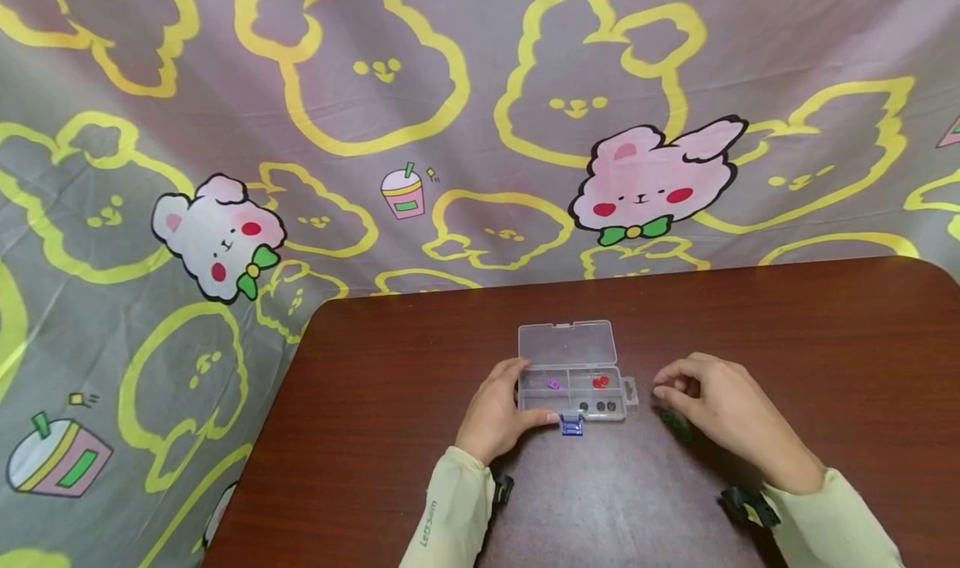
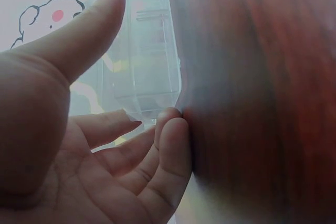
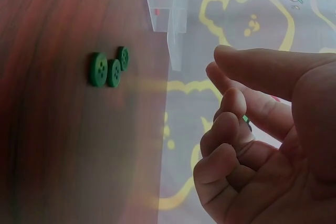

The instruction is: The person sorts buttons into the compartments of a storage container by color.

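A clear divided plastic box (image 1: 572,391) stands on the table with its lid (image 1: 567,343) tipped back. My left hand (image 1: 491,414) grips the box's left end, the thumb along the front edge beside a blue latch (image 1: 572,426) and the fingers round the side. Inside lie purple buttons (image 1: 553,385) at back left, red buttons (image 1: 601,382) at back right and dark buttons (image 1: 602,406) at front right. To the box's right, my right hand (image 1: 720,401) hovers over the table with loosely bent fingers and nothing held. Green buttons (image 3: 98,70) lie on the table below it.
The dark brown wooden table (image 1: 390,435) has a rounded back edge. A patterned cloth (image 1: 480,135) hangs right behind it and down its left side. From the box's right end a clear hanging tab (image 1: 631,391) sticks out.
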`<action>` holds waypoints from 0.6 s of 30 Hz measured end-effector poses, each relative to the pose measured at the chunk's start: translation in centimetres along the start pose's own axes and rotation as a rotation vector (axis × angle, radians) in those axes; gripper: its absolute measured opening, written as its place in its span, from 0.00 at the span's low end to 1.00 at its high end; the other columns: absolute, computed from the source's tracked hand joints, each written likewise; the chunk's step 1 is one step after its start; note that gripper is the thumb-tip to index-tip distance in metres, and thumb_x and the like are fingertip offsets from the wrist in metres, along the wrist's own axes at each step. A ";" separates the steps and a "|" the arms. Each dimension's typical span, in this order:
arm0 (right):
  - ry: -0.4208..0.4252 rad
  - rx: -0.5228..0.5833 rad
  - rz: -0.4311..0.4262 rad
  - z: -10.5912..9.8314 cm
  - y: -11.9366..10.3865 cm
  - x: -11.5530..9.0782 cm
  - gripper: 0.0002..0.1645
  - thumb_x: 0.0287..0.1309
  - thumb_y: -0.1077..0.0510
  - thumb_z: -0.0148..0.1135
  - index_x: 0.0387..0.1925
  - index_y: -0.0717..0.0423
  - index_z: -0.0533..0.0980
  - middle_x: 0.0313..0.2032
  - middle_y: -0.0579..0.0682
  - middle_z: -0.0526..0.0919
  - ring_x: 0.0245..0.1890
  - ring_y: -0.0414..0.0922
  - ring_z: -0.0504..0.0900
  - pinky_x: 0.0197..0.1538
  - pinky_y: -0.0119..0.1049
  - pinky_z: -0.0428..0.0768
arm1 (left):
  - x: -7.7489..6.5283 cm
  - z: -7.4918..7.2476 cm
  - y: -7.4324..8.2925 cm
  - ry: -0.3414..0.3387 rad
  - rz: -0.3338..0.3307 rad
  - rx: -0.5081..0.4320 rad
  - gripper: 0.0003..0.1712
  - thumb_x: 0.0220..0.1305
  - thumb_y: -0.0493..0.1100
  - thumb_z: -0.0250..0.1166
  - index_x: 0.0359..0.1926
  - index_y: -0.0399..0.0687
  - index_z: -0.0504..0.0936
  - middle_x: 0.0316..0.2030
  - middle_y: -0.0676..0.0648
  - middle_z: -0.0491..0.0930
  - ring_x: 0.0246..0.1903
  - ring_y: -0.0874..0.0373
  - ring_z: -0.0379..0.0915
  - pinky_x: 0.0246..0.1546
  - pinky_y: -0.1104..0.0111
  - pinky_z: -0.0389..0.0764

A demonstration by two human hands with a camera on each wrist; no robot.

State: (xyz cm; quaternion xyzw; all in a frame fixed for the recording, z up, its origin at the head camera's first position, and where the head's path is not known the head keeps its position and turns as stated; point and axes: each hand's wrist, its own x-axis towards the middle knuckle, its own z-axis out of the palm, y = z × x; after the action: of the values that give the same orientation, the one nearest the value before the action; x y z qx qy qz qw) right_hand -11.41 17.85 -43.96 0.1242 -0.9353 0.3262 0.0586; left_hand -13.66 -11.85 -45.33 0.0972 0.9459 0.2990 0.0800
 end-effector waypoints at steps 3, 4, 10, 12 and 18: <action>-0.002 -0.007 0.003 -0.1 0.1 -0.1 0.03 0.56 0.58 0.73 0.32 0.46 0.85 0.24 0.37 0.73 0.24 0.34 0.69 0.27 0.31 0.68 | 0.0 0.0 0.0 0.000 0.000 -0.002 0.51 0.51 0.60 0.78 0.71 0.46 0.70 0.70 0.44 0.67 0.67 0.47 0.67 0.65 0.53 0.71; -0.007 -0.008 0.009 -0.1 0.1 -0.2 0.04 0.56 0.58 0.73 0.32 0.45 0.85 0.24 0.37 0.73 0.25 0.34 0.69 0.27 0.31 0.68 | 0.0 0.0 0.0 0.000 0.000 -0.001 0.51 0.51 0.60 0.78 0.71 0.46 0.70 0.70 0.44 0.67 0.67 0.47 0.67 0.65 0.53 0.71; -0.056 0.010 0.049 0.2 0.1 -0.2 0.04 0.56 0.57 0.74 0.32 0.45 0.84 0.24 0.38 0.73 0.24 0.34 0.69 0.27 0.31 0.68 | 0.0 0.0 -0.1 0.003 0.000 0.002 0.51 0.51 0.60 0.78 0.71 0.46 0.70 0.70 0.45 0.68 0.67 0.47 0.67 0.64 0.53 0.72; -0.074 0.017 0.062 0.4 0.1 -0.3 0.05 0.55 0.56 0.75 0.32 0.45 0.84 0.24 0.38 0.73 0.24 0.34 0.69 0.27 0.31 0.67 | 0.0 0.0 -0.1 0.004 0.002 0.001 0.51 0.51 0.60 0.78 0.71 0.46 0.70 0.70 0.45 0.68 0.66 0.47 0.67 0.64 0.53 0.71; -0.128 0.051 0.091 0.9 0.6 -0.7 0.06 0.54 0.56 0.76 0.34 0.46 0.84 0.24 0.38 0.73 0.24 0.34 0.68 0.27 0.31 0.67 | 0.0 0.1 -0.1 0.003 -0.001 -0.001 0.50 0.51 0.59 0.78 0.71 0.46 0.70 0.70 0.45 0.68 0.67 0.47 0.67 0.65 0.53 0.71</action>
State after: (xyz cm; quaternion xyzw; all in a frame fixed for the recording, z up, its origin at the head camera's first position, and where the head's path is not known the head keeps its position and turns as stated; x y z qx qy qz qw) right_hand -10.96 17.86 -45.15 0.1036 -0.9332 0.3436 -0.0194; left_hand -13.63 -11.87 -45.40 0.0964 0.9459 0.2996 0.0788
